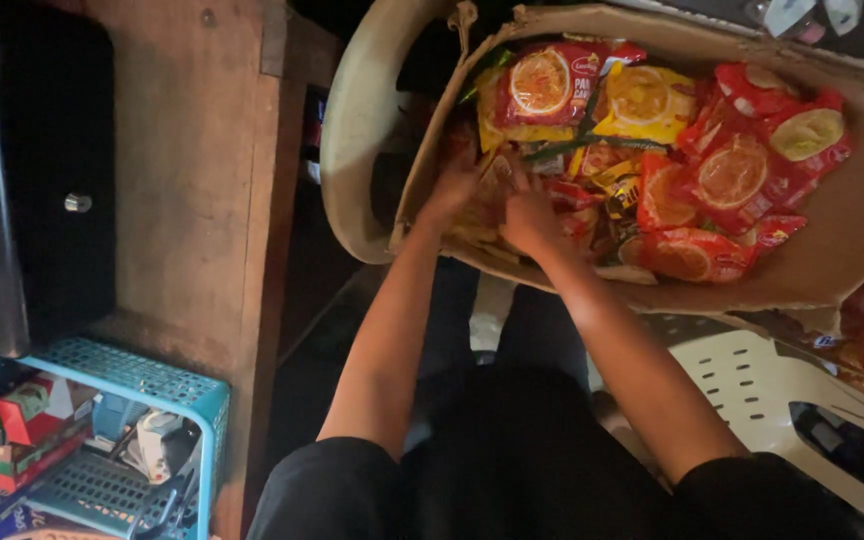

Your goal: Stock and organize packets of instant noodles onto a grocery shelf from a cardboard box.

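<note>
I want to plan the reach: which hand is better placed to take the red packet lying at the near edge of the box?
Probably the right hand: it is nearer to that red packet in the cardboard box. The left hand is further away, at the box's left wall.

Dim overall, with warm light falling on the noodle packets [652, 150] and the cardboard box [852, 230]. Deep shadow at lower centre and top left. Slightly soft, grainy, stretched toward the edges.

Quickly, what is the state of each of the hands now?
Left hand: among the snack packets in the cardboard box; grip cannot be told.
Right hand: same, cannot be told.
</note>
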